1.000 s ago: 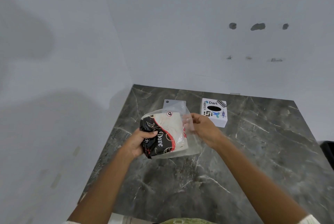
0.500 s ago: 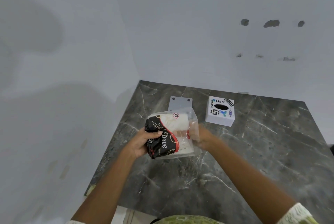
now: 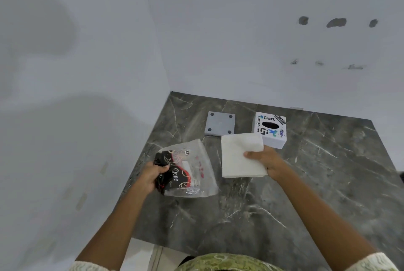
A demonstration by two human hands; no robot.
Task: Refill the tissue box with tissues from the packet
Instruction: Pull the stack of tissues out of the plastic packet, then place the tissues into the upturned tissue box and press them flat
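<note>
At frame centre, the right hand (image 3: 265, 162) pinched the tissues (image 3: 239, 157), ready for the box (image 3: 271, 129), while the left hand (image 3: 153, 174) clutched the emptied packet (image 3: 185, 170) aside.

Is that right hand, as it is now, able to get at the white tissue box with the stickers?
Probably yes: the right hand is just in front of the white tissue box, though it is full of white tissues.

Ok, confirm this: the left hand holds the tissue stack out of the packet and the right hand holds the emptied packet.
The hands are swapped. The head view shows the right hand holding the tissue stack out of the packet, and the left hand holding the emptied packet.
</note>
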